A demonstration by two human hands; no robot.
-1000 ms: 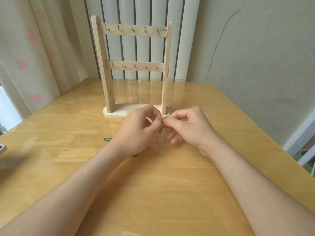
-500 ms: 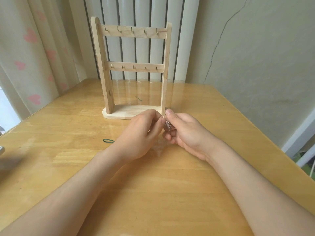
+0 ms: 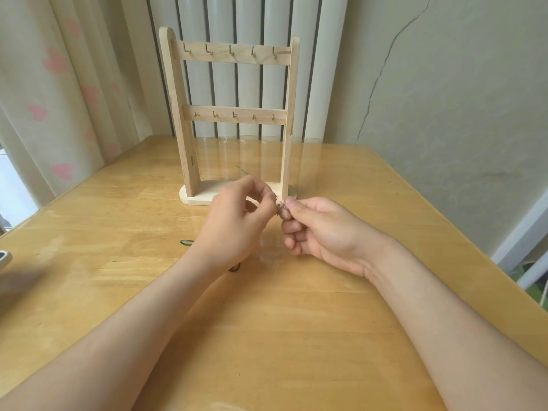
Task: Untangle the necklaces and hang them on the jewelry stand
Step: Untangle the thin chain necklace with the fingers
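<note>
Pinching from both sides, I hold a small silvery knot of necklaces between my fingertips, above the tabletop and just in front of the jewelry stand, which sits toward the far edge. My left hand grips the knot with thumb and forefinger curled round it. My right hand clamps the other side, thumb on top and the other fingers folded in. Compared with a second ago, my right hand has rolled and drawn slightly toward the right edge, so the hands no longer press together. The knot looks no looser. A thin green cord lies on the wood beside my left wrist, and I cannot tell whether it is another necklace. Every hook on the stand is bare, so I judge the untangling barely begun.
</note>
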